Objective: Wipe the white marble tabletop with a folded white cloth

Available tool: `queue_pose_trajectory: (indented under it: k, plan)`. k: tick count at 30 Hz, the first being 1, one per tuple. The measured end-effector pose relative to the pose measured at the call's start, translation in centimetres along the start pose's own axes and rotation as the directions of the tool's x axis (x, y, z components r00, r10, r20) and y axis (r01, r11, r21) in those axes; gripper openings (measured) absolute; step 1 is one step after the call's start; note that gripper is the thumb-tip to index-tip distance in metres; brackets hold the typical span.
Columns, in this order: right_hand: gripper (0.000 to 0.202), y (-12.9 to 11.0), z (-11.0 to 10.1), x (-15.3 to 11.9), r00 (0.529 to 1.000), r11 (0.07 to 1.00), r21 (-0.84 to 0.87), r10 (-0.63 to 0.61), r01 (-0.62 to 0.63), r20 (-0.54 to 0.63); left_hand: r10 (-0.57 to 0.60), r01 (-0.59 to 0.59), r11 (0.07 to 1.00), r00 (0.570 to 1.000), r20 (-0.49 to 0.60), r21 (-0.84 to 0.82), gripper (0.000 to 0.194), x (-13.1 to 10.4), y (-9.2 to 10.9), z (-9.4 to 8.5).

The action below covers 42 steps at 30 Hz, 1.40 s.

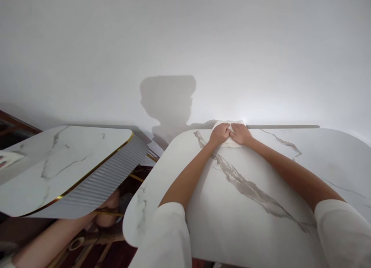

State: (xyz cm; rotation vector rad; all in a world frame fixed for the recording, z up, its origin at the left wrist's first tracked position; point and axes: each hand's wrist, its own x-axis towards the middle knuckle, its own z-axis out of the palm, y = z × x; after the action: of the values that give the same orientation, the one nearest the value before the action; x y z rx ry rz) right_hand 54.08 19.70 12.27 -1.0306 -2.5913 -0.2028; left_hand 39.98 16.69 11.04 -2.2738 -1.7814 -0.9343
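Observation:
A white cloth (232, 144) with a scalloped edge lies at the far edge of a white marbled tabletop (261, 221), close to the wall. Both hands press on this cloth side by side, with the thumbs nearly meeting. My left hand (220, 134) covers its left part, fingers pressed together and pointing inward. On its right part rests my right hand (241, 134), the fingers lying flat and partly together. Part of the cloth is hidden under the hands.
At the left stands a second marbled table (78, 156) with a gold trim and ribbed grey side. A person's bare limb (58, 237) shows below it, near wooden furniture (101, 237). The pale wall (261, 59) rises behind both tables.

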Motion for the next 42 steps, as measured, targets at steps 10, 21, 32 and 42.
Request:
queue_pose_trajectory:
  k: [10, 21, 32, 42]
  plan:
    - [0.054, -0.2, -1.2, -5.0, 0.996, 0.994, -0.063, 0.091, -0.092, -0.021, 0.127, -0.127, 0.992, 0.992, 0.010, 0.008, 0.042, -1.8, 3.8, 0.5]
    - [0.055, -6.3, -3.4, -12.6, 0.995, 0.995, -0.020, 0.100, -0.101, -0.027, 0.103, -0.105, 0.993, 0.994, 0.041, 0.056, 0.046, -10.4, 7.8, -2.3]
    - [0.055, -12.9, -5.4, -20.4, 0.997, 0.998, 0.018, -0.053, 0.054, -0.060, -0.032, 0.021, 0.995, 0.993, 0.115, 0.096, 0.050, -21.1, 12.0, -6.1]
    - [0.055, -12.5, -8.2, -26.0, 0.992, 0.990, 0.076, -0.120, 0.118, 0.025, -0.065, 0.056, 0.996, 0.990, 0.124, 0.076, 0.050, -24.9, 17.5, -6.2]
